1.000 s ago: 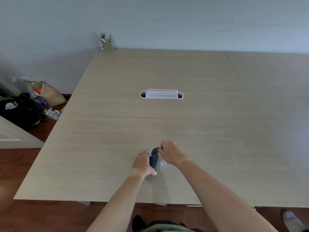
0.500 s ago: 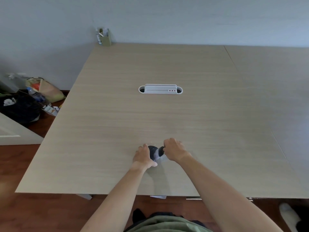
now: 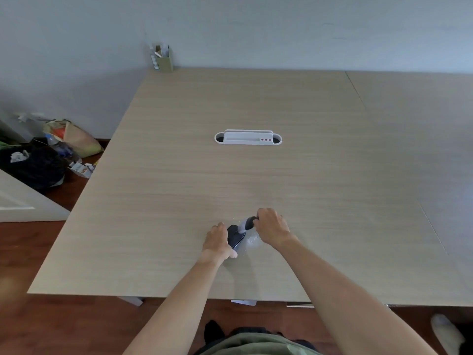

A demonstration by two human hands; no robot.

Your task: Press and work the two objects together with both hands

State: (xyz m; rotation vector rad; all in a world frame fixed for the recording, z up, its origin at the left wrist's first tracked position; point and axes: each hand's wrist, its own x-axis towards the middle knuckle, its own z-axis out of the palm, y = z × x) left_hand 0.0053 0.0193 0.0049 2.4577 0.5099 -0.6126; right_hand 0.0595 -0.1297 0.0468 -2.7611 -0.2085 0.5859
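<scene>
Here, the dark object (image 3: 236,237) lies clasped between left hand (image 3: 217,240) and right hand (image 3: 271,228).

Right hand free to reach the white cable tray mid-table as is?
Probably not right away: the right hand grips one end of the small dark and grey item, the left hand the other. The table between it and the white cable tray looks bare.

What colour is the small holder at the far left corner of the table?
Olive green holder, seen in the head view.
</scene>
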